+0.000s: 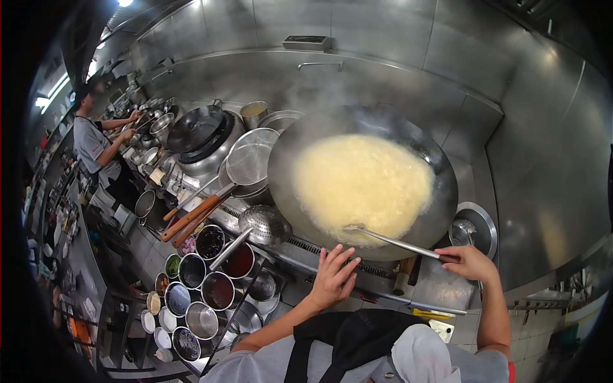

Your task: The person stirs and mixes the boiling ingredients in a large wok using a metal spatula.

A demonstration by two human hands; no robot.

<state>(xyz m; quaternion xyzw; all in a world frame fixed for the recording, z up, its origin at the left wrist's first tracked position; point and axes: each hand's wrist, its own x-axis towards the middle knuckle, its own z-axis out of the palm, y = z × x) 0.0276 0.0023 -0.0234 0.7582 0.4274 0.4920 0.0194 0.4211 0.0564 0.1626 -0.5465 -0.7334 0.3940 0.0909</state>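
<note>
Crumpled cloth (421, 354), slender metal ladle (405, 244), round wok (442, 204)

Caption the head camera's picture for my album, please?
Right hand holding a long utensil in a wide wok of steaming yellow liquid.

Wears grey short-sleeved top (472, 362) — red trim (511, 372) at right sleeve edge. Has black apron-like cloth (348, 329) bunched across upper chest, plus black strap (297, 357) down the left side. Shows whitish cloth (421, 354) draped over the front, soft folds, rounded outline. Leaves left forearm (274, 333) and right forearm (495, 313) bare — likewise left hand (333, 276) and right hand (471, 263).
</note>
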